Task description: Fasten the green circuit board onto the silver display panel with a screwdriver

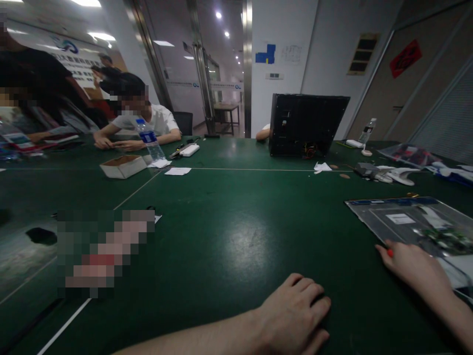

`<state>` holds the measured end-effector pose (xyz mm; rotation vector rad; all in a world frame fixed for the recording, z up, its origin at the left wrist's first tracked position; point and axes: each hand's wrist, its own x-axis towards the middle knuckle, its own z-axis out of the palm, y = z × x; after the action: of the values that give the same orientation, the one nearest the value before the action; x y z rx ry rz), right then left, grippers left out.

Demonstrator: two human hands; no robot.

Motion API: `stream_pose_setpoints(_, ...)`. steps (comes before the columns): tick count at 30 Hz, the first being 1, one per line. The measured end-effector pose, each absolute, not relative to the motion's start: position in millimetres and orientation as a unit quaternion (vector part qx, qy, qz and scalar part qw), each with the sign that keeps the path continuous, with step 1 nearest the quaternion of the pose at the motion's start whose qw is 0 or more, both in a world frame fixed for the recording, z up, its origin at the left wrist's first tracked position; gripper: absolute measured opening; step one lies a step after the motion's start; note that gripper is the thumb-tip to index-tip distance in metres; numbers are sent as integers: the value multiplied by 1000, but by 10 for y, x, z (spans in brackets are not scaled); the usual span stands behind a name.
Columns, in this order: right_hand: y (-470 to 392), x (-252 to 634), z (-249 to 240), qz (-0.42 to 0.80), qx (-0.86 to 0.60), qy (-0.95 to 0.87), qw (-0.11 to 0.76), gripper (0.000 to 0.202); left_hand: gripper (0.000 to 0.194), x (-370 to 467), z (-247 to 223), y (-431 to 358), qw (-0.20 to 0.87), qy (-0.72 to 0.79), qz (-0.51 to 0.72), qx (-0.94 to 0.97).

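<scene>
My left hand rests palm down on the green tabletop, its fingers slightly bent and apart, with nothing visible in it. Over the near left corner of a flat panel, my right hand is closed. A small red-orange tip shows by its thumb; the rest of that thing is hidden. The panel is greyish, with a white label, a dark blue strip along its far edge and a green circuit board on it.
A black box-like housing stands at the back. Behind the panel lie a grey device and plastic bags. To the left are an open carton, a water bottle and a blurred-out area. Other people sit beyond.
</scene>
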<state>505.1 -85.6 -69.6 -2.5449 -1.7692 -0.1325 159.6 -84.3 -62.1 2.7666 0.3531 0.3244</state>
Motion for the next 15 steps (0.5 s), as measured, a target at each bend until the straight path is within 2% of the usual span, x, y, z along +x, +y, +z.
stream_pose_setpoints(5,-1044,4137,-609,9,-772,-635,-30,45,46,1605,-532,-798,192,174,137,956)
stream_pose_setpoints(10,-1219,3278,-520,56,-697,-715,-24,48,45,1577,-476,-532,206,248,187,928)
stream_pose_setpoints(15,-1289,2640,-435,154,-638,-754,-24,60,48,1488,-477,-174,224,339,219,887)
